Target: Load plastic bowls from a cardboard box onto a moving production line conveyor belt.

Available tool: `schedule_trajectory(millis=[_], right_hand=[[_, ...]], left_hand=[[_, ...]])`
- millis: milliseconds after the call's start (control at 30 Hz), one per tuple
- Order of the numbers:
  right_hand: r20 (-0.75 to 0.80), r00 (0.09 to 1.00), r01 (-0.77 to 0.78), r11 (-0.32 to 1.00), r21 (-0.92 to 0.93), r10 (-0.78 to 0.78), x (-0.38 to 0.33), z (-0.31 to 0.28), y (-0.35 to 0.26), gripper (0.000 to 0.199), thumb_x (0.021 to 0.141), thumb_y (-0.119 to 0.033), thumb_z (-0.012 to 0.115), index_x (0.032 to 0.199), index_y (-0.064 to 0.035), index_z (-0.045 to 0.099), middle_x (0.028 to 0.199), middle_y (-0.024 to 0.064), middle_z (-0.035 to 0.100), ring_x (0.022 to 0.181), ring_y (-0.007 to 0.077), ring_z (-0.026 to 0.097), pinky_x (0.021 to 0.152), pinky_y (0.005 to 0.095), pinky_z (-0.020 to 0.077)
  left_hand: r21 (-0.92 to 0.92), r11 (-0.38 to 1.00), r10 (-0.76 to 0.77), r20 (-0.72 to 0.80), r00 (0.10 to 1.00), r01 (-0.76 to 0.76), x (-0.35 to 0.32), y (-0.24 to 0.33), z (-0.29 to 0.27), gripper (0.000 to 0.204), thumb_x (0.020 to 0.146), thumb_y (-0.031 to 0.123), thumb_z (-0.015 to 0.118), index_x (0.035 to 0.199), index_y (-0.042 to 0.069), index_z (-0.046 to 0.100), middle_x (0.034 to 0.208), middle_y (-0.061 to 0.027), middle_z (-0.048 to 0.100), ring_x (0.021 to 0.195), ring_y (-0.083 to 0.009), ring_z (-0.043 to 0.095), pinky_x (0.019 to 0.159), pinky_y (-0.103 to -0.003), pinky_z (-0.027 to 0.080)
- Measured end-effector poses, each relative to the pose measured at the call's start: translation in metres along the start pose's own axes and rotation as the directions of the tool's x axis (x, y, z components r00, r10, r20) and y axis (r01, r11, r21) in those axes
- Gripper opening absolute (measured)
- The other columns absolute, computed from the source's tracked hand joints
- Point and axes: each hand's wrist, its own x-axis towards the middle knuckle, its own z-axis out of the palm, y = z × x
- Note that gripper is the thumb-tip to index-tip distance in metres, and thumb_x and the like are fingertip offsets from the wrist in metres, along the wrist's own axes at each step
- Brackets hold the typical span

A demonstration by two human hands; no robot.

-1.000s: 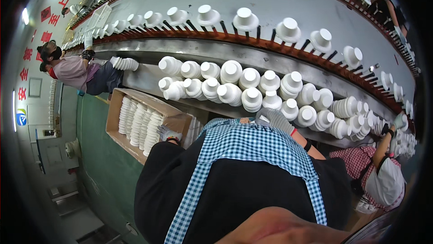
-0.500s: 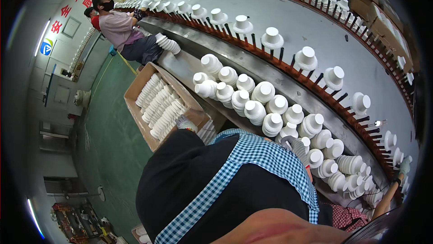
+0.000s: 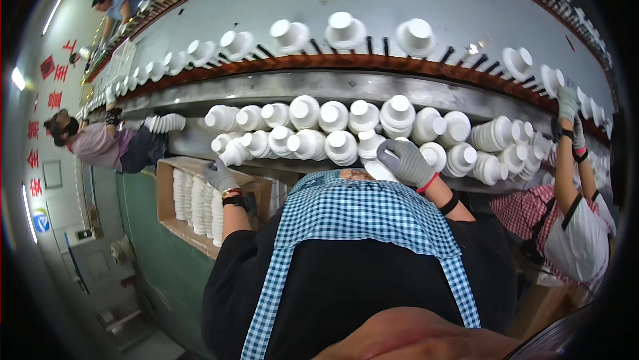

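My left hand [image 3: 219, 175], in a grey glove, is at the far edge of a cardboard box [image 3: 190, 239]; its fingers are partly hidden and slightly smeared. Inside the box lie rows of nested white hat-shaped pieces [image 3: 198, 207]. My right hand [image 3: 409, 162], also gloved, is closed with its thumb toward the left, gripping a white hat-shaped piece [image 3: 380, 172] just beyond my apron. Stacks of the same white pieces [image 3: 341, 147] lie in rows on the metal bench, directly beyond and beside that hand.
A brown conveyor rail [image 3: 293, 65] with upright black pegs curves past the bench, carrying single white pieces [image 3: 345, 30]. One co-worker [image 3: 100, 143] sits at the left. Another co-worker [image 3: 576, 233] at the right reaches to the rail with gloved hands.
My view has turned, so the rail now runs across the top. My right hand has come from among the stacks to their near edge. My left hand stays at the box.
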Motion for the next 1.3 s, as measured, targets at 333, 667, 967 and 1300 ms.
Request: schedule_trajectory(millis=[333, 667, 967, 1300], right_hand=[[-0.817, 0.573, 0.156, 0.972, 0.178, 0.057, 0.051, -0.127, 0.001, 0.025, 0.093, -0.023, 0.053, 0.096, -0.0032, 0.067, 0.073, 0.0105, 0.063, 0.064, 0.0117, 0.056, 0.060, 0.0304, 0.0449], [-0.730, 0.675, -0.319, 0.848, -0.423, -0.110, 0.151, -0.301, 0.021, 0.058, 0.085, -0.059, 0.048, 0.103, -0.0073, 0.067, 0.093, 0.0208, 0.068, 0.091, 0.0380, 0.064, 0.084, 0.0437, 0.0483], [-0.362, 0.929, -0.203, 0.721, -0.663, -0.072, 0.202, -0.266, 0.041, 0.060, 0.086, -0.058, 0.046, 0.107, -0.0048, 0.064, 0.100, 0.0226, 0.066, 0.097, 0.0378, 0.063, 0.089, 0.0438, 0.0472], [-0.110, 0.983, 0.043, 0.762, -0.646, -0.149, 0.207, -0.212, 0.059, 0.045, 0.086, -0.047, 0.051, 0.099, -0.0076, 0.068, 0.088, 0.0194, 0.068, 0.084, 0.0354, 0.065, 0.080, 0.0437, 0.0501]], left_hand=[[-0.771, 0.560, 0.817, 0.451, 0.359, -0.305, -0.115, 0.319, 0.055, 0.020, 0.086, 0.006, 0.064, 0.105, 0.004, 0.065, 0.095, -0.0078, 0.068, 0.084, -0.0136, 0.065, 0.073, -0.026, 0.051], [-0.791, 0.477, 0.877, 0.458, 0.147, -0.382, -0.284, 0.427, 0.181, 0.070, 0.079, 0.018, 0.067, 0.137, -0.004, 0.035, 0.134, -0.0269, 0.045, 0.127, -0.0386, 0.042, 0.108, -0.042, 0.034], [-0.818, 0.503, 0.864, 0.464, 0.195, -0.280, -0.272, 0.413, 0.251, 0.038, 0.088, 0.019, 0.061, 0.122, 0.004, 0.055, 0.140, -0.0243, 0.043, 0.124, -0.0367, 0.049, 0.103, -0.038, 0.040], [-0.697, 0.708, 0.695, 0.659, 0.288, -0.112, -0.269, 0.394, 0.277, 0.028, 0.090, 0.023, 0.056, 0.108, 0.003, 0.064, 0.099, -0.0160, 0.069, 0.093, -0.0271, 0.065, 0.082, -0.035, 0.050]])
